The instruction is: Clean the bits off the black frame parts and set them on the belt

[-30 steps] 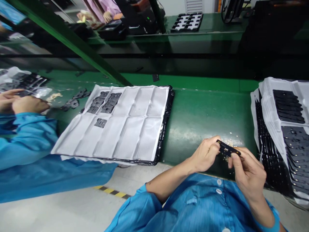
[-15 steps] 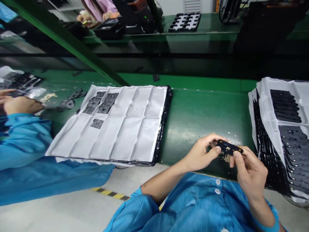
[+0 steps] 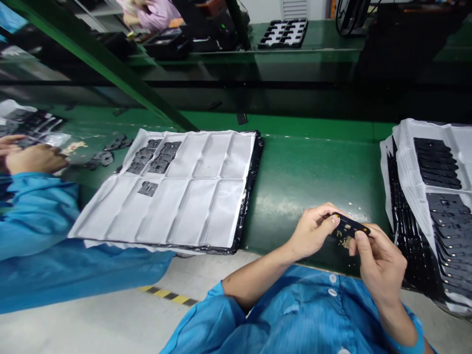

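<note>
Between my two hands is a small flat black plate (image 3: 350, 225) with a cutout in the middle and yellow-gold spots near its ends. My left hand (image 3: 313, 230) pinches its left end, the thumb lying on top near a gold spot. At the plate's right end my right hand (image 3: 381, 253) grips it between thumb and fingers. Small tan scraps (image 3: 344, 242) lie on the green table just below the plate. The undersides of the plate and some fingertips are hidden.
Left of my hands lies a tray (image 3: 206, 209) lined with white sheet, holding several black plates (image 3: 165, 157). Stacked trays (image 3: 413, 216) of black parts stand at the right. A co-worker's hands (image 3: 35, 157) work at far left. A green post (image 3: 110, 73) slants across the upper left.
My left thumb has shifted slightly along the plate toward its left end's gold spot. Both hands still hold the plate in nearly the same place.
</note>
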`<state>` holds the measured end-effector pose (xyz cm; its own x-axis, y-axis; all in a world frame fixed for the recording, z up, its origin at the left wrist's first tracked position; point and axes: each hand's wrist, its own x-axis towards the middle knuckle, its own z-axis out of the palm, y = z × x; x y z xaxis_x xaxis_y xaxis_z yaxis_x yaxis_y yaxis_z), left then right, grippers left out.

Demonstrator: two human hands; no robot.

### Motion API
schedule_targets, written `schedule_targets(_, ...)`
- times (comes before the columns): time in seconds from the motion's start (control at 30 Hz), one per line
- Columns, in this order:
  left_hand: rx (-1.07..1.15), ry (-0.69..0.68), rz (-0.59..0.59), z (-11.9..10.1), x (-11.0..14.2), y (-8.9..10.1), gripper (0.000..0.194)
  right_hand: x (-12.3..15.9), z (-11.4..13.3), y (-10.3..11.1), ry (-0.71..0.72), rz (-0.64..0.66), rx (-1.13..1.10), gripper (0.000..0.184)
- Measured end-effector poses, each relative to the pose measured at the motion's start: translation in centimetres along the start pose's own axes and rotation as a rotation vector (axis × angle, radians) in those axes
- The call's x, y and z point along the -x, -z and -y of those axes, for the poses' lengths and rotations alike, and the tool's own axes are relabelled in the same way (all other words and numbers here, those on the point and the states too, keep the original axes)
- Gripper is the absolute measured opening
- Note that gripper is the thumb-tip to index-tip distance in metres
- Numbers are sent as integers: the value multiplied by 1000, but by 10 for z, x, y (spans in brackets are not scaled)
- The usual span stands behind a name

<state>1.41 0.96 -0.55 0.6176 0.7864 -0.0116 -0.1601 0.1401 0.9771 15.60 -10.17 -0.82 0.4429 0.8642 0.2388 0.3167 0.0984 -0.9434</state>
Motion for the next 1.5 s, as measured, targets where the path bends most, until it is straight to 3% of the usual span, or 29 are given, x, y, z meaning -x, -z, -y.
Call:
schedule_targets(0.4, -27, 13, -1, -4, 3, 0, 43, 0, 3, 0, 19, 28, 2, 17)
schedule_targets(0.57, 11, 90, -86, 3, 5, -4, 34, -1, 4, 2, 61, 85, 22, 16)
schedule_targets(0.7, -30, 97, -180, 4, 8, -8, 28, 0, 4, 1, -37, 108, -53, 14)
schedule_targets(0.83, -76, 55, -231, -1, 12, -11, 24, 4, 0, -2, -112, 34, -21, 16)
schedule_targets(1.13, 28, 90, -186, 2, 20, -16, 38, -2, 1, -5, -43, -14, -36, 18)
schedule_targets(1.5, 46, 160, -178, 5, 23, -20, 47, -2, -1, 0, -26, 74, 29, 22)
